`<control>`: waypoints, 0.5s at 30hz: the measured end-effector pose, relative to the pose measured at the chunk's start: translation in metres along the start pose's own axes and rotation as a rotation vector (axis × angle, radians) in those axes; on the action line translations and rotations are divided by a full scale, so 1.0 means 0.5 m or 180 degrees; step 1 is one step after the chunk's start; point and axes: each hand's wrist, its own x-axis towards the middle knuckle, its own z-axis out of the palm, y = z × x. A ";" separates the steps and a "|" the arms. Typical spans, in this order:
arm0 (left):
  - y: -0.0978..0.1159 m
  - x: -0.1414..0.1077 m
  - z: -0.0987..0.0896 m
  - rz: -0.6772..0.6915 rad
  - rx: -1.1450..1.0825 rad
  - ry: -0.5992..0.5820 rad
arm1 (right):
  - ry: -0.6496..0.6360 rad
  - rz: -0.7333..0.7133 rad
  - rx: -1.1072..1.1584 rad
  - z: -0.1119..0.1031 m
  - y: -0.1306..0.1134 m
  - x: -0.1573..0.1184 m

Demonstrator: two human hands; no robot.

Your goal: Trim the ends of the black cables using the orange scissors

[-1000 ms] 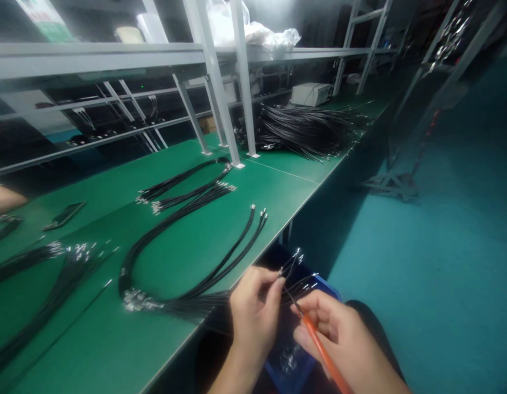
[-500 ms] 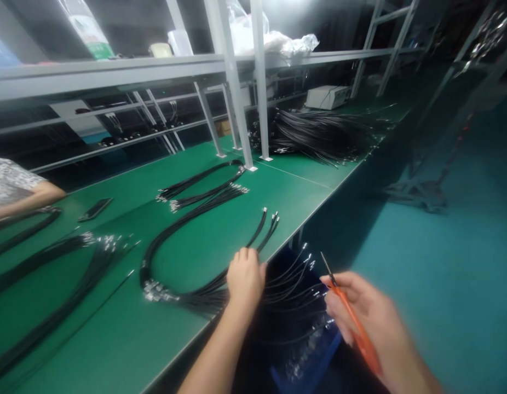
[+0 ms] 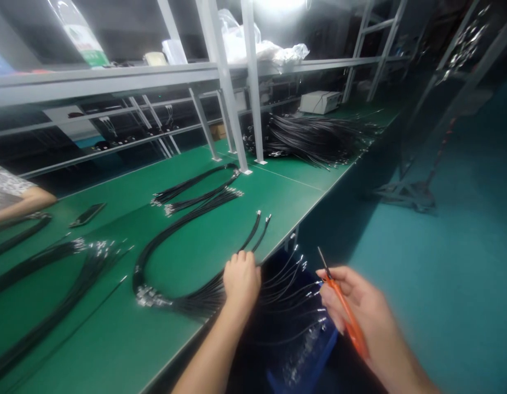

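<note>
My left hand (image 3: 242, 279) is closed over a bundle of black cables (image 3: 196, 298) at the table's front edge. The cables' metal-tipped ends fan out past the edge to the right of that hand, while two cable ends (image 3: 257, 227) lie on the tabletop beyond it. In my right hand (image 3: 356, 306) is an orange-handled tool (image 3: 347, 314) with a thin metal tip pointing up and away; its exact kind is unclear. The tool is just right of the loose ends, apart from my left hand. The bundle curves back in a loop across the table.
More black cable bundles lie on the green table (image 3: 278, 191), with a large heap (image 3: 315, 137) farther back. A phone (image 3: 88, 215) lies near another person's arm (image 3: 35, 200) at left. Metal posts (image 3: 253, 87) carry a shelf. A blue bin (image 3: 319, 355) stands below the edge.
My view has shifted slightly. One cable end beyond my left hand has left the group on the tabletop. Both hands keep nearly the same pose.
</note>
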 end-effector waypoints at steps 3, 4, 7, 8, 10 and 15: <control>0.015 0.007 -0.001 0.0072 -0.0349 -0.0019 | -0.0083 -0.0082 0.0099 -0.002 0.001 0.006; 0.023 0.011 -0.004 0.0111 -0.0512 -0.0027 | -0.0134 -0.0107 0.0157 0.000 0.002 0.007; 0.057 0.023 -0.025 0.0412 -0.1146 -0.0125 | -0.0155 -0.0138 0.0377 0.010 0.009 0.009; 0.070 0.025 -0.036 0.0569 -0.1374 -0.0169 | -0.0113 -0.0156 0.0445 0.013 0.011 0.011; 0.094 0.021 -0.058 0.0872 -0.1764 -0.0212 | -0.0042 -0.0189 0.0550 0.017 0.016 0.014; 0.113 -0.031 -0.083 0.0589 -0.3514 -0.0545 | 0.0094 -0.0152 0.0832 0.014 0.023 0.024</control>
